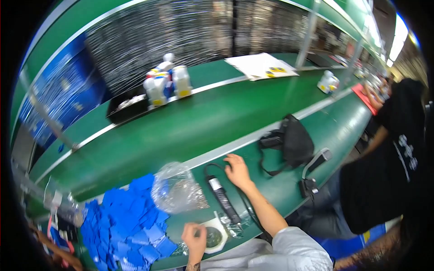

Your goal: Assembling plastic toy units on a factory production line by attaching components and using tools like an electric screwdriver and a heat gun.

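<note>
My left hand (194, 240) is at the near edge of the bench with its fingers curled into a pinch; what they hold, if anything, is too small to tell. It is beside a white angular piece with a round, see-through greenish middle (214, 236). My right hand (238, 171) reaches forward to the metal strip along the bench, fingers stretched out and apart, holding nothing I can see. Between the two hands lies a black electric screwdriver (224, 198) with a cable. Left of it stands a clear plastic bag (178, 189) of small metal parts.
A heap of blue flat pieces (129, 226) covers the left of the bench. A black bag (291, 142) lies to the right. White bottles (169, 83) and a black tray (127, 107) stand across the green belt (217, 115). A person in black (384, 167) is close on my right.
</note>
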The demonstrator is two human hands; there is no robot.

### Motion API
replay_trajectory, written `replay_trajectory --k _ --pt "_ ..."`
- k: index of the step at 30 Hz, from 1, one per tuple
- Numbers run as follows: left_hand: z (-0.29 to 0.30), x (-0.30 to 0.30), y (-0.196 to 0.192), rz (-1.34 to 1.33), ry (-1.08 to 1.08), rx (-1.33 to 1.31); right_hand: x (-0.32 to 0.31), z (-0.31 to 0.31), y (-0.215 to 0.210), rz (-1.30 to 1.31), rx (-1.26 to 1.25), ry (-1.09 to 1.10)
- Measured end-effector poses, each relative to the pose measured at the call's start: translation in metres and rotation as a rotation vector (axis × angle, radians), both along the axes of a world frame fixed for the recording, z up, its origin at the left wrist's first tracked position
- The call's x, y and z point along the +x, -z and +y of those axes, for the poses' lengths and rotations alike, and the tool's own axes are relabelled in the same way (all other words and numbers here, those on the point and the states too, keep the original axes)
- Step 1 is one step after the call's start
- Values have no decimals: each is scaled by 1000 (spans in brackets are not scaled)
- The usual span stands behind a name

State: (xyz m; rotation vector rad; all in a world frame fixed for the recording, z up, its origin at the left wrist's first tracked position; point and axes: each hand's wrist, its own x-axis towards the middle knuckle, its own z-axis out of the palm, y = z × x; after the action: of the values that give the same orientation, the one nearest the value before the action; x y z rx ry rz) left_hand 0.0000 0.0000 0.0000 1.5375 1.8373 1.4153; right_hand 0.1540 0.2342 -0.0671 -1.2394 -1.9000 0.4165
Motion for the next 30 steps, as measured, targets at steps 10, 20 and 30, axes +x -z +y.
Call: replay_trajectory --k 10,20,30 --pt "23 9 21 -50 -49 28 30 19 -4 0 22 64" --pt "33 10 47 -154 -12 45 47 21 -6 39 25 93" --pt "21 -9 41 -148 -10 61 20 19 -20 74 50 47"
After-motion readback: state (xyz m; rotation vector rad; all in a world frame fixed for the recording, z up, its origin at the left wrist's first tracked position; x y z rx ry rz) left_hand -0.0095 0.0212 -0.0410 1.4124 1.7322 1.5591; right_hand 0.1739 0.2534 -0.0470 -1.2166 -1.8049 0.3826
